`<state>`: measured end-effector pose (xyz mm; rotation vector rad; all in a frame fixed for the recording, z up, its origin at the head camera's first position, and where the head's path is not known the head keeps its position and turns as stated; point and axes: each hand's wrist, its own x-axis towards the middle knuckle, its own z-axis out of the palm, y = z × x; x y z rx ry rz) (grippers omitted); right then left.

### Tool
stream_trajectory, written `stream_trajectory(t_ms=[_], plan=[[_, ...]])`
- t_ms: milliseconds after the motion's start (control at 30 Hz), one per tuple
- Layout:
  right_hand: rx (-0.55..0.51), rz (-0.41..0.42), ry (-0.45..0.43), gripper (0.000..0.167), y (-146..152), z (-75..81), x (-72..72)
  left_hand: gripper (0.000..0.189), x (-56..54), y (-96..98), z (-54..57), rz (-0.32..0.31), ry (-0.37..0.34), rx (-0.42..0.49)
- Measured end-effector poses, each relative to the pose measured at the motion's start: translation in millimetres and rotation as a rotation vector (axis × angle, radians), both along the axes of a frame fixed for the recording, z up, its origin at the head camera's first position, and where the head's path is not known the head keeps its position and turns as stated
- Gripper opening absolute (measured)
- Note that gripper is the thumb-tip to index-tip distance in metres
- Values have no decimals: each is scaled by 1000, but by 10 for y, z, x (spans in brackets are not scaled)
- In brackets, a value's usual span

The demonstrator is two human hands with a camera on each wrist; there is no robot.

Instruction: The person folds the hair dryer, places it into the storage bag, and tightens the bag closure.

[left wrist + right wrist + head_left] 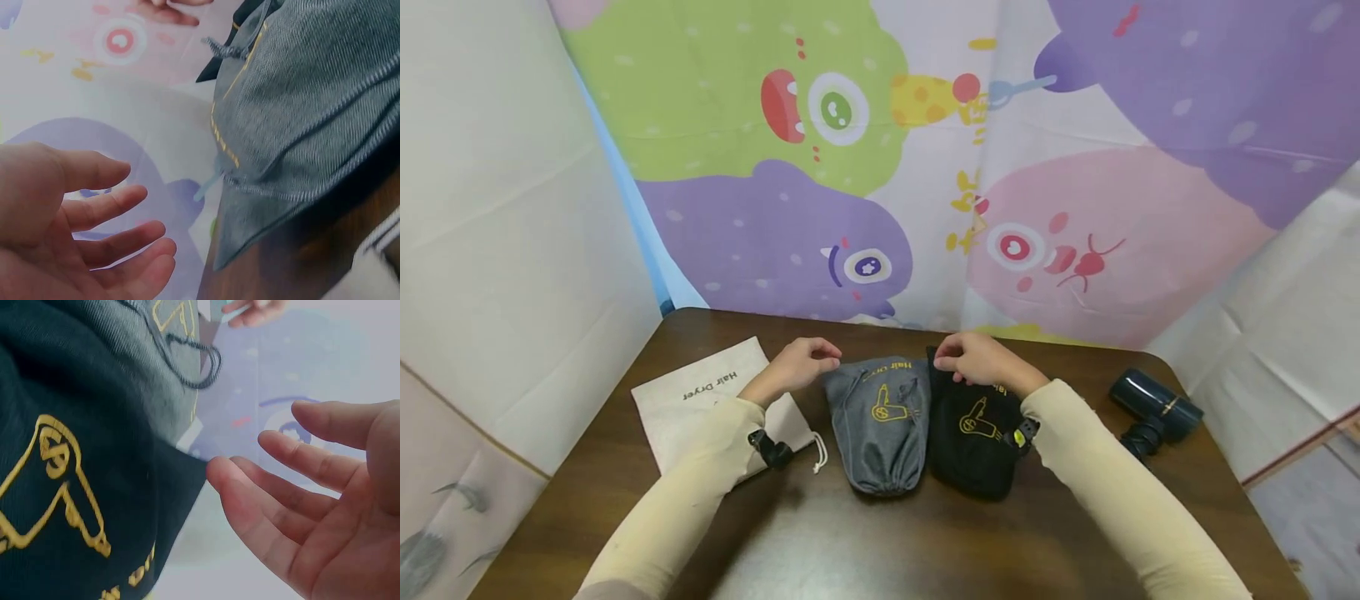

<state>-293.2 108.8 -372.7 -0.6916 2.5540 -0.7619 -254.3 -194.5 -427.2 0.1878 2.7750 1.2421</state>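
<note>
A grey drawstring pouch [883,454] with a yellow hair dryer print lies at the middle of the table. My left hand [801,367] is beside its far left corner, and in the left wrist view its fingers [115,206] are spread and loosely bent, holding nothing. Against the grey pouch's right side lies a black pouch [966,467] with the same yellow print. My right hand [981,358] is over the black pouch's far end, hiding part of its lettering. The right wrist view has its fingers [312,456] relaxed around nothing, close to the pouch's edge [181,481].
On the left, partly under my left forearm, lies a cream "Hair Dryer" pouch [673,408] with a white drawstring [821,454]. A dark hair dryer [1156,406] rests near the right edge of the brown table [880,554]. A cartoon-print curtain [940,175] hangs behind.
</note>
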Motion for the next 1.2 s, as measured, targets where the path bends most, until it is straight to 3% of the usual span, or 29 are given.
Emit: stream_trajectory(t_ms=[367,633,800,933,1200], plan=[[-55,-64,22,27,547,3,-47,29,172,-331,-32,16,2,-18],[-26,-241,47,33,1155,-51,-26,35,300,-334,-85,38,21,-45],[27,-375,40,39,1473,-151,0,44,393,-306,-100,7,3,-195],[73,-449,15,46,1730,-254,42,44,480,-342,-195,-11,-30,-328],[251,-587,103,54,2224,-396,195,38,611,-412,-398,-1,-16,-395]])
